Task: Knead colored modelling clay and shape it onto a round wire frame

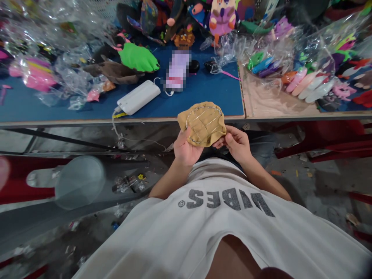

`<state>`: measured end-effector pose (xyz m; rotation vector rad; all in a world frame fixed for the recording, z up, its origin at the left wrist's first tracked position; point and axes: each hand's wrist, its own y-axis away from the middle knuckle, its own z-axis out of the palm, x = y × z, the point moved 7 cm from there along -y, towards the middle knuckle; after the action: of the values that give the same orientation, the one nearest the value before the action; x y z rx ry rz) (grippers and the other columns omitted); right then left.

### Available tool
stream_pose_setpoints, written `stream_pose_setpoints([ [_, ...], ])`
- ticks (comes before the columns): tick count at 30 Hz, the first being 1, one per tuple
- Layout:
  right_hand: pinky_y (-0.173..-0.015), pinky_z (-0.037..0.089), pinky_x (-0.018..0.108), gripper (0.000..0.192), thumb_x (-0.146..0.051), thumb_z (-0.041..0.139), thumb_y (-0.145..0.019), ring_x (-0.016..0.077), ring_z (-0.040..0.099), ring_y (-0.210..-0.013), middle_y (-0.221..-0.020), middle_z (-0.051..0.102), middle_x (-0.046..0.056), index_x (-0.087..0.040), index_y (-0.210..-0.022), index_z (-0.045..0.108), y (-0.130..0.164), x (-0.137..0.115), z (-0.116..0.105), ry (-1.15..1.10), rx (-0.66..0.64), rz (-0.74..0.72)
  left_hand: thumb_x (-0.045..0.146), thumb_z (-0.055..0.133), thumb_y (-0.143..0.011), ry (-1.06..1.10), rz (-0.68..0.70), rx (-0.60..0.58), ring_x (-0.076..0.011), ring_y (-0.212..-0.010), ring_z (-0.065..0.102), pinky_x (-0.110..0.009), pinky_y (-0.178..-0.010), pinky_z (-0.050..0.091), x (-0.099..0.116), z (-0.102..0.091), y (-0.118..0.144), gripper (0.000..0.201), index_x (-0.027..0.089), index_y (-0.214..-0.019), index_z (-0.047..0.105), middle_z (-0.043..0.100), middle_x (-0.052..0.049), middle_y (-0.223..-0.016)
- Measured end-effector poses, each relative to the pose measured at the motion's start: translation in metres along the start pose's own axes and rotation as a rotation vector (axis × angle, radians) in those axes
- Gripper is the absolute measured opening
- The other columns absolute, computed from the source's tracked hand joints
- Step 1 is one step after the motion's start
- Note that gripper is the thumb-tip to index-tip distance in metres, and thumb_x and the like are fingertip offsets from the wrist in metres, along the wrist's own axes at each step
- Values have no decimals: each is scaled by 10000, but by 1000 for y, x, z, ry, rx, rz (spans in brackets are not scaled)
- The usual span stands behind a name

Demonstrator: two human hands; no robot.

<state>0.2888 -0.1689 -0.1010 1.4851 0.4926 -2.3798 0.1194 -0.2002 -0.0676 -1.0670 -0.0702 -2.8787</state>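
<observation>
Head view: a tan felt piece [205, 123], rounded and crossed with pale stitched lines like a turtle shell, is held up between both hands just in front of the table edge [87, 121]. It is gripped at its lower left edge by the left hand [186, 149], whose fingers are closed behind it with the thumb at its side. Its lower right edge is pinched by the right hand [236, 143] between thumb and fingertips. Below the grip, a white shirt [221, 228] with grey lettering is seen.

Just beyond the grip, on the blue table mat [209, 93], a blurred phone [177, 71] is laid, and to its left a white power bank [138, 97] with a cable hanging over the edge. Farther left of the grip, a green felt piece [138, 58] and a brown felt piece [114, 73] are set among clear plastic bags [58, 73]. Well beyond and to the right of the grip, bags of coloured felt shapes [305, 81] are piled, and finished plush toys [222, 17] are heaped at the far edge. Down to the left of the grip, a red chair [26, 182] is seen.
</observation>
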Motion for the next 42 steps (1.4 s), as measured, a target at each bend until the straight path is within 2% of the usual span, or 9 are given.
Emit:
stream_pose_setpoints([
  [5,-618,669,272,375,-528,859,-961,162,791,-631,-817,808,9,-221,-1164,792,-7,19,-11,-79,19,16,347,515,-1121,-3,13,8,-280,-1635,534,-537,-1352,489,1,3,-1,538,338,-1659,524,664,-49,-1641],
  [9,-606,661,270,439,-622,904,-880,144,731,-555,-720,758,-28,-239,-1022,744,-16,27,-13,-86,41,13,302,575,-1094,-50,37,10,-272,-1660,500,-514,-1384,455,5,12,1,603,346,-1688,480,621,-32,-1687],
  [15,-581,651,277,551,-685,926,-817,145,724,-593,-793,776,-10,-243,-1088,741,-15,17,-6,-59,73,-8,332,704,-1037,-109,90,32,-296,-1705,425,-553,-1405,415,11,17,13,703,406,-1691,454,571,-23,-1732],
  [19,-649,665,283,398,-567,921,-875,142,726,-657,-827,800,5,-224,-1041,807,-10,0,1,57,143,-38,364,704,-1033,-154,90,68,-306,-1706,423,-599,-1380,440,8,17,23,689,449,-1674,466,621,-15,-1687],
  [24,-660,635,271,272,-471,918,-907,132,699,-649,-793,803,2,-235,-1025,855,-5,-12,3,155,207,-42,454,777,-984,-175,112,58,-343,-1703,424,-617,-1381,434,3,20,27,689,428,-1630,541,657,-41,-1647],
  [30,-730,655,297,402,-610,877,-909,149,727,-733,-885,802,14,-242,-1069,851,-8,-3,-1,41,189,19,440,771,-984,-165,114,64,-319,-1715,405,-597,-1400,406,1,17,24,665,423,-1616,561,665,-32,-1636],
  [37,-679,598,243,308,-492,961,-850,116,672,-673,-771,762,-8,-217,-924,845,-9,-2,-8,72,270,31,407,719,-1017,-151,82,47,-323,-1680,463,-608,-1377,438,-4,17,24,600,402,-1599,578,674,-37,-1625],
  [39,-714,630,264,359,-536,955,-844,130,694,-701,-812,777,0,-222,-975,842,-8,-1,-6,42,257,50,389,693,-1037,-134,106,45,-307,-1678,468,-587,-1379,439,-4,18,23,577,397,-1602,575,679,-37,-1619],
  [42,-778,659,273,485,-559,986,-795,141,740,-785,-953,824,26,-228,-1113,830,-6,6,2,-30,151,99,417,677,-1054,-123,172,68,-278,-1690,450,-546,-1380,445,-1,16,19,582,415,-1621,547,665,-23,-1637],
])
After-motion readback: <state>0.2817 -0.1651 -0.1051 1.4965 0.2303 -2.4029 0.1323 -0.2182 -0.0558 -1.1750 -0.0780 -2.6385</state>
